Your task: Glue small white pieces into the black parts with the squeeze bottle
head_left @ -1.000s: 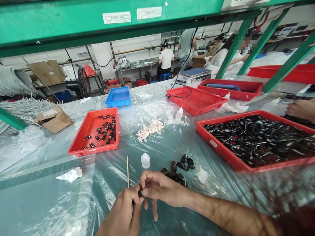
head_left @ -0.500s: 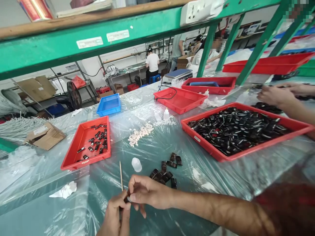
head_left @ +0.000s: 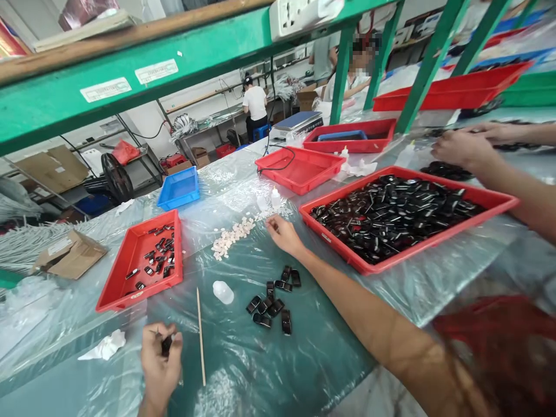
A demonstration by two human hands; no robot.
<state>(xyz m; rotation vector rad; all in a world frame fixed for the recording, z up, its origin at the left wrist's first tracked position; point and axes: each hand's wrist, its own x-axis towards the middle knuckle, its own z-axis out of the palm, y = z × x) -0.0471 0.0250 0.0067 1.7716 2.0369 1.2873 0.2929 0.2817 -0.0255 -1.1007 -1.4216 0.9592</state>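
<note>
My left hand (head_left: 160, 362) is closed around a small black plastic piece (head_left: 167, 346) above the plastic-covered table, left of a thin wooden stick (head_left: 200, 336). Stretched forward, my right hand (head_left: 284, 236) is at the right end of a pile of small whitish pieces (head_left: 234, 236), just below a small white squeeze bottle (head_left: 275, 198). Its fingers are curled together, and whatever may be between the tips is too small to make out. Between my hands lie a loose group of glossy black pieces (head_left: 270, 305) and a white translucent cap or small cup (head_left: 223, 292).
A red tray (head_left: 125, 255) with several black pieces stands left. At right, a large red tray (head_left: 332, 240) is heaped with them. A blue tray (head_left: 178, 188) and another red tray (head_left: 299, 168) stand farther back. Another person's hands (head_left: 467, 147) work at right. A green beam (head_left: 217, 49) crosses above.
My right hand has left the black piece and reached forward to the whitish pile. My left hand has drawn left with the piece. The wooden stick now lies fully uncovered. The camera view has shifted.
</note>
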